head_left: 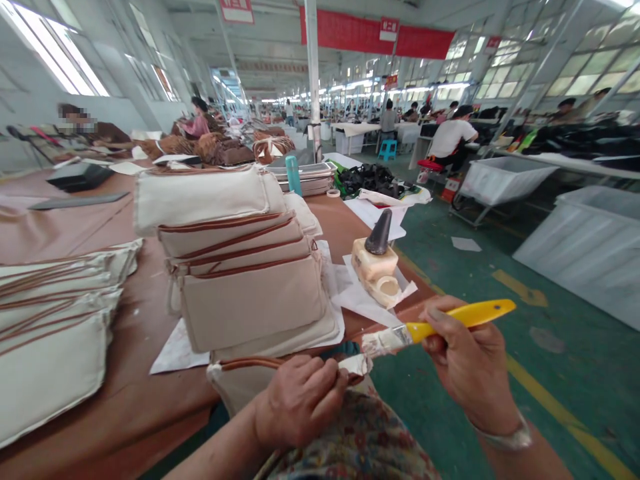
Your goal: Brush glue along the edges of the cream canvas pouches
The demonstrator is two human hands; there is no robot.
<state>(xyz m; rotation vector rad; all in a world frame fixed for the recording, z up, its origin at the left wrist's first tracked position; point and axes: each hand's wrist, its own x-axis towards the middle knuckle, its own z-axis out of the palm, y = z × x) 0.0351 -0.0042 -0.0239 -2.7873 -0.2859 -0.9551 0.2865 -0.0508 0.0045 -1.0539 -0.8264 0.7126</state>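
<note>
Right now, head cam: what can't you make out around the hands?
Head view:
- Strap end: the part of the brown strap inside the left hand is hidden by that hand.
- Handle: the middle of the yellow brush is hidden by the right hand.
- Bag: the lower canvas bag is hidden by the left forearm.
- The white patch by the strap is too blurred to identify.

Bright daylight, warped wide-angle edges

We look from the person's head, forward and down, close above the left hand (297,400) at six o'clock and the right hand (467,363) at four o'clock. The long workbench (85,223) lies at nine o'clock, the green floor (475,280) at three, and the factory hall (320,87) recedes toward twelve.
</note>
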